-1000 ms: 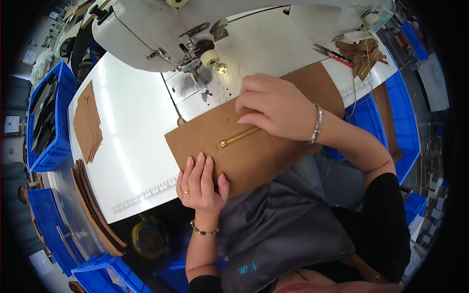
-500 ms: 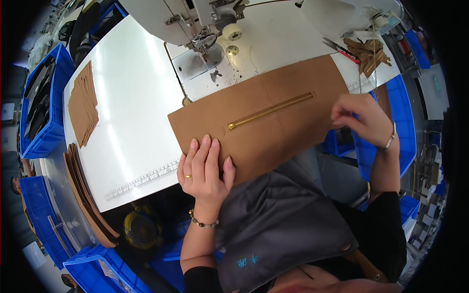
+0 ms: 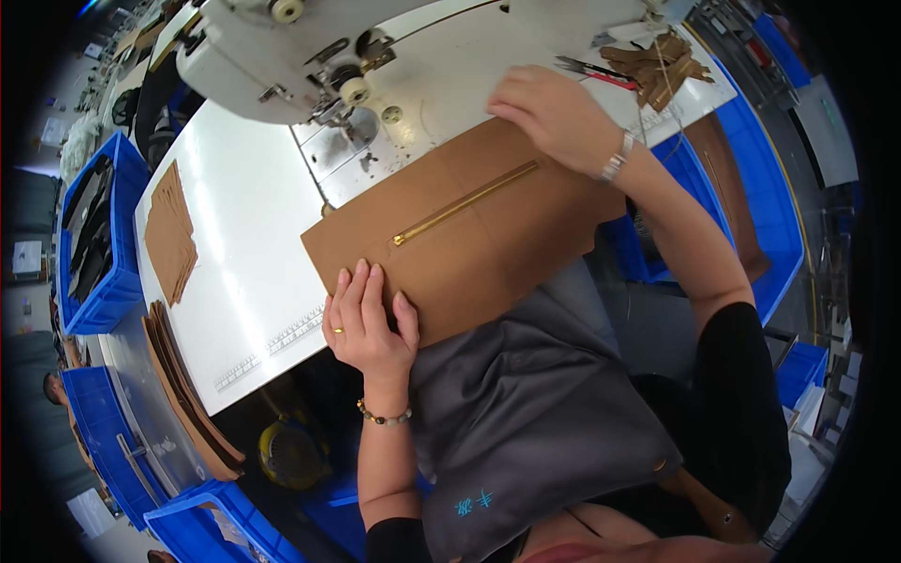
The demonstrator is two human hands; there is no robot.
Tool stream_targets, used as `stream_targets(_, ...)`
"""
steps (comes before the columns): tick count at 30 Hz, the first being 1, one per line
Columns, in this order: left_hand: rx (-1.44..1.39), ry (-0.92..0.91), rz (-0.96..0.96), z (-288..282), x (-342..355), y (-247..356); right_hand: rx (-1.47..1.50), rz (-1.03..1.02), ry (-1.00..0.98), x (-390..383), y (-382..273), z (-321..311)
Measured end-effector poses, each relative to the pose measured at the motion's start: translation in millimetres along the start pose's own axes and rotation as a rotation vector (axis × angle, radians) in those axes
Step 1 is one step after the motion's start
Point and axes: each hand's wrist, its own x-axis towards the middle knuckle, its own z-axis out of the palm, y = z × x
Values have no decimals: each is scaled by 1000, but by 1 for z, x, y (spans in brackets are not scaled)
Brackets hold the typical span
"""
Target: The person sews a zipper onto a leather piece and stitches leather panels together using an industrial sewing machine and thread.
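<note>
Flat on the white desk [image 3: 244,235] lies a tan leather panel [image 3: 469,253] with 1 brass zipper [image 3: 465,204] sewn across it, its near edge hanging over toward the lap. The left hand [image 3: 366,324] presses its lower left corner, fingers [image 3: 361,286] spread and flat, gripping nothing. The right hand [image 3: 554,113] rests curled on the far right edge near the sewing machine [image 3: 282,56]; whether it pinches the leather I cannot tell. The panel looks light, supple yet slightly stiff, best held at its edges.

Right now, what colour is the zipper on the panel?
Gold zipper on the tan-brown panel; head view.
</note>
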Motion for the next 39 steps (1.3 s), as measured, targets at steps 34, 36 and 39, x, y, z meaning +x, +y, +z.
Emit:
stream_targets(34,-435,271,-359,20,-11,9,134,-560,124,-146,-144,-9)
stream_targets(36,-455,273,-340,18,-9,10,125,-548,126,-149,-144,-10)
stream_targets(39,-580,179,-514,16,-10,10,116,-548,152,-153,-143,-10)
